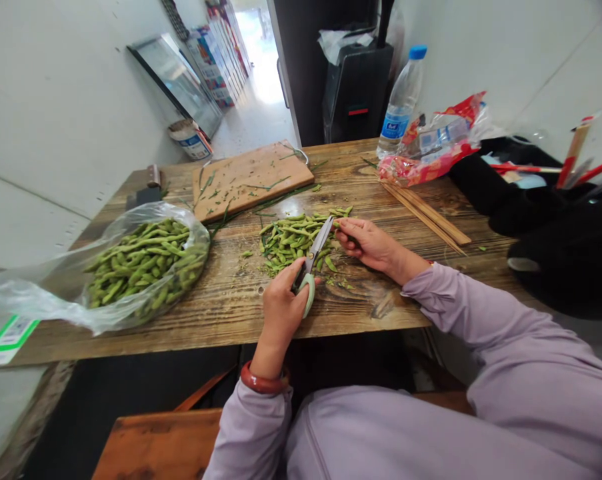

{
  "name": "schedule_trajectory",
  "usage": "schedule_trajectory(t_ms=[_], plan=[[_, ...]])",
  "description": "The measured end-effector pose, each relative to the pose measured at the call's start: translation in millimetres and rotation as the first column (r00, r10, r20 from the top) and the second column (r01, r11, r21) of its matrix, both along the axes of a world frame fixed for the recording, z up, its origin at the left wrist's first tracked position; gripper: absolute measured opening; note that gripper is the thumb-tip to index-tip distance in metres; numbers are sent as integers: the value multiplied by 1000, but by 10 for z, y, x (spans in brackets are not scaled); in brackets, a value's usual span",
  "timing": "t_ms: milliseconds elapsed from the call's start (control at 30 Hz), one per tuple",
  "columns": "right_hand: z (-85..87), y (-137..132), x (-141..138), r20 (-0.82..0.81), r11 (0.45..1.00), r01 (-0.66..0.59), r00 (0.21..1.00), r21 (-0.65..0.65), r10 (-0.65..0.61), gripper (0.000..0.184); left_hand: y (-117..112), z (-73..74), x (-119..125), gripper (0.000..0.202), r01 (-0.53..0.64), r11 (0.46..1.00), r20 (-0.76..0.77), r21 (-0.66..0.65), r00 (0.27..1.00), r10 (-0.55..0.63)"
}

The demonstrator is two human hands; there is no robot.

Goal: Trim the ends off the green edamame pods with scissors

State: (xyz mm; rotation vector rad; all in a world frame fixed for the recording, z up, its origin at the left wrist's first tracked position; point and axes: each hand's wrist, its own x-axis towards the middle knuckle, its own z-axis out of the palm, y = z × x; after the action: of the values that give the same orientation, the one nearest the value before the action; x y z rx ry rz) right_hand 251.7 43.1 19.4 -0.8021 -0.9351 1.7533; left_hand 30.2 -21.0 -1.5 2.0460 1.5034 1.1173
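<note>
Edamame pod (339, 224) being pinched mid-table by the right hand (369, 244), steadying its tip between the parted blades of the scissors (317, 259); left hand (281, 308) curling through the handles, resting for leverage near the front edge of the table (221, 320).

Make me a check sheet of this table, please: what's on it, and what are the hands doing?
Surface: wooden table, green scraps scattered on it.
Job's things: scissors; loose edamame pile; plastic bag of edamame.
Clutter: cutting board, water bottle, red snack bag, chopsticks.
Hands: left hand grips the scissors; right hand pinches an edamame pod at the blades.
Cables: nothing seen.
Surroundings: white wall, open doorway.
</note>
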Motion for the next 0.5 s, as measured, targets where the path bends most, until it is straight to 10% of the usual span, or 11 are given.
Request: schedule_trajectory(t_ms=[500], plan=[[-9,-15,-59,4,992,36,999,119,-37,42,0,43,9,38,17,1000,-3,-4,1000,-17]])
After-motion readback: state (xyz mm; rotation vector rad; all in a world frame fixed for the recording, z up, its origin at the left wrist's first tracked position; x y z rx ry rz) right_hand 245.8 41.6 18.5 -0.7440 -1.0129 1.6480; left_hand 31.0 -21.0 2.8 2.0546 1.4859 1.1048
